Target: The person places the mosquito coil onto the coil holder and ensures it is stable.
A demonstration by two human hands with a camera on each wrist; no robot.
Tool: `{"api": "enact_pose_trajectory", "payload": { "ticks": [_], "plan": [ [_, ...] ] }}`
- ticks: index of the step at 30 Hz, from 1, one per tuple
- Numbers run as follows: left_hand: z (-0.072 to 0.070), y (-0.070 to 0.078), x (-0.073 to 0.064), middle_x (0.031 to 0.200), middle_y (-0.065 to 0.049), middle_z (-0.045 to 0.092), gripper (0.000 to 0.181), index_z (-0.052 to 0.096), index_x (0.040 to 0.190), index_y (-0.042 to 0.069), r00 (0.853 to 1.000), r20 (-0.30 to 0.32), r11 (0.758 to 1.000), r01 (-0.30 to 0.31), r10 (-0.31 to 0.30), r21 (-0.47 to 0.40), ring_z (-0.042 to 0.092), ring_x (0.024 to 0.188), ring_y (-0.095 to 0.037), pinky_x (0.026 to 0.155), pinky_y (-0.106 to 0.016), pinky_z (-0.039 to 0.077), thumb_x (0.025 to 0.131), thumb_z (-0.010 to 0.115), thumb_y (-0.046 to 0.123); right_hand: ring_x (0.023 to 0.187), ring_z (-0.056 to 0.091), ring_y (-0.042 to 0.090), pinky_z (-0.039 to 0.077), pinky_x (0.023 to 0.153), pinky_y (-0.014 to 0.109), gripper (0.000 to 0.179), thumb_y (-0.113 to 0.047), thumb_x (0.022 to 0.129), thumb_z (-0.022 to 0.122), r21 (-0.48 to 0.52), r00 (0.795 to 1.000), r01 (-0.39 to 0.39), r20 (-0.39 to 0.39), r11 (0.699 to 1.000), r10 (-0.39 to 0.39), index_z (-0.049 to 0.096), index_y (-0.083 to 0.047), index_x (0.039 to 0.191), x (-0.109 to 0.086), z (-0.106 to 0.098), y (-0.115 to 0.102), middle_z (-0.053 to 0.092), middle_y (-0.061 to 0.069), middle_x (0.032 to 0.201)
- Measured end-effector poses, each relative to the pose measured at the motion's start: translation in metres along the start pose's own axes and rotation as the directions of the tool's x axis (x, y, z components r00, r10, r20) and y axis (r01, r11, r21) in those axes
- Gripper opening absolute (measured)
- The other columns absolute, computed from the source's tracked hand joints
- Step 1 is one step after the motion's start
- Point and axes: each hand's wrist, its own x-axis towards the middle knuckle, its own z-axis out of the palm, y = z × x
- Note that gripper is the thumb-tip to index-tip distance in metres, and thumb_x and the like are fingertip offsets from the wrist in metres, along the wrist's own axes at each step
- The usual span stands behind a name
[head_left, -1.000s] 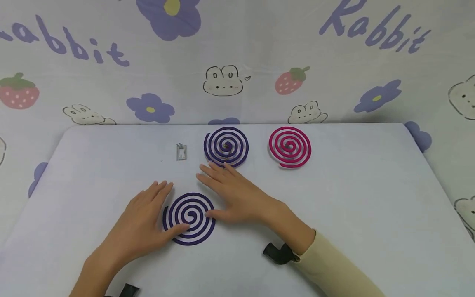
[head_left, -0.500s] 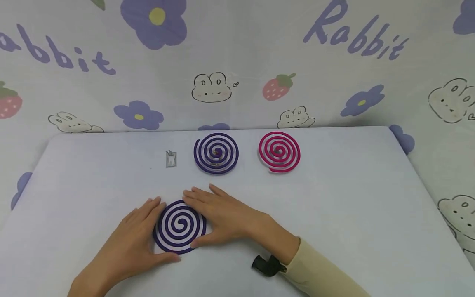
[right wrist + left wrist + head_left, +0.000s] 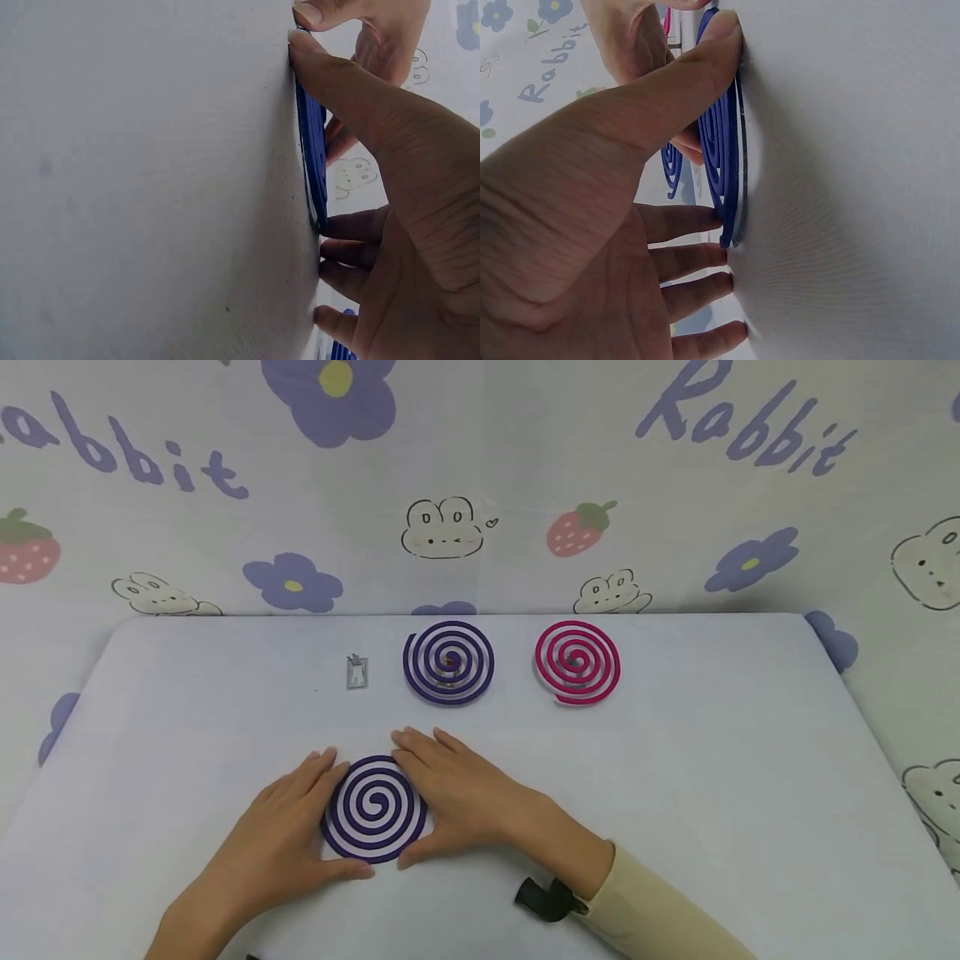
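Note:
A dark purple mosquito coil lies flat on the white table in front of me, its outer edge partly covered by my fingers. My left hand rests along its left side, thumb at the near edge and fingers fairly straight on the table. On the other side, my right hand touches the rim in a mirrored way, fingers extended. Seen edge-on in the left wrist view, the blue-looking coil sits between thumb and index finger. The right wrist view shows the same coil low against the table.
Toward the back, a second purple coil and a pink coil sit raised, with small metal pieces visible under their centres. Left of them lies a small silver metal stand. A printed rabbit cloth hangs behind the table.
My right hand has come down from near the back purple coil to the front coil's right side. My left thumb has moved off the coil's face to its near edge.

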Motion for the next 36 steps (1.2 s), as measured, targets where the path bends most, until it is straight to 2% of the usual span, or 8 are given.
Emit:
{"api": "enact_pose_trajectory", "payload": {
  "ticks": [10, 16, 22, 32, 36],
  "plan": [
    [-0.0003, -0.0025, 0.0014, 0.165, -0.023, 0.044, 0.122, 0.046, 0.158, 0.002, 1.000, -0.015, 1.000, -0.025, 0.025, -0.002, 0.041, 0.153, -0.047, 0.121, -0.065, 0.039, 0.066, 0.092, 0.067, 0.166, 0.022, 0.024, 0.016, 0.137, 0.045, 0.113, -0.075, 0.080, 0.078, -0.030, 0.999, 0.018, -0.037, 0.999, -0.019, 0.037, -0.010, 0.164, 0.0021, 0.0012, 0.0003, 0.029, 0.008, 0.176],
    [-0.0020, -0.0033, 0.0015, 0.168, -0.023, 0.040, 0.122, 0.045, 0.159, 0.003, 1.000, 0.008, 1.000, -0.017, 0.018, -0.010, 0.036, 0.156, -0.047, 0.123, -0.066, 0.036, 0.067, 0.090, 0.069, 0.166, 0.022, 0.025, 0.016, 0.137, 0.047, 0.118, -0.078, 0.078, 0.077, -0.026, 0.999, 0.013, -0.037, 1.000, -0.014, 0.036, -0.009, 0.164, 0.0060, 0.0019, -0.0017, 0.029, 0.007, 0.176],
    [0.0004, -0.0010, 0.0033, 0.169, -0.022, 0.037, 0.123, 0.044, 0.160, 0.005, 1.000, 0.027, 1.000, -0.012, 0.012, -0.017, 0.033, 0.158, -0.046, 0.124, -0.066, 0.034, 0.067, 0.089, 0.072, 0.166, 0.023, 0.027, 0.017, 0.137, 0.048, 0.113, -0.075, 0.079, 0.078, -0.004, 0.999, -0.001, -0.035, 1.000, 0.000, 0.039, -0.009, 0.162, 0.0055, 0.0042, -0.0010, 0.032, 0.008, 0.175],
    [-0.0003, -0.0040, 0.0023, 0.170, -0.020, 0.038, 0.123, 0.045, 0.159, 0.007, 0.999, 0.030, 0.999, -0.032, 0.033, -0.028, 0.035, 0.157, -0.045, 0.124, -0.066, 0.035, 0.064, 0.093, 0.069, 0.161, 0.034, 0.026, 0.022, 0.136, 0.045, 0.116, -0.073, 0.077, 0.082, 0.020, 0.995, 0.052, -0.085, 0.998, -0.050, 0.042, -0.002, 0.159, 0.0056, 0.0046, 0.0036, 0.043, 0.012, 0.168],
    [-0.0022, -0.0079, 0.0038, 0.168, -0.019, 0.042, 0.121, 0.047, 0.157, 0.005, 0.998, 0.001, 0.997, -0.055, 0.055, -0.057, 0.037, 0.156, -0.044, 0.123, -0.065, 0.036, 0.063, 0.095, 0.065, 0.157, 0.042, 0.025, 0.027, 0.134, 0.039, 0.116, -0.071, 0.076, 0.084, 0.024, 0.991, 0.075, -0.110, 0.997, -0.072, 0.043, 0.000, 0.158, 0.0071, 0.0007, 0.0040, 0.048, 0.012, 0.165]
  ]
}}
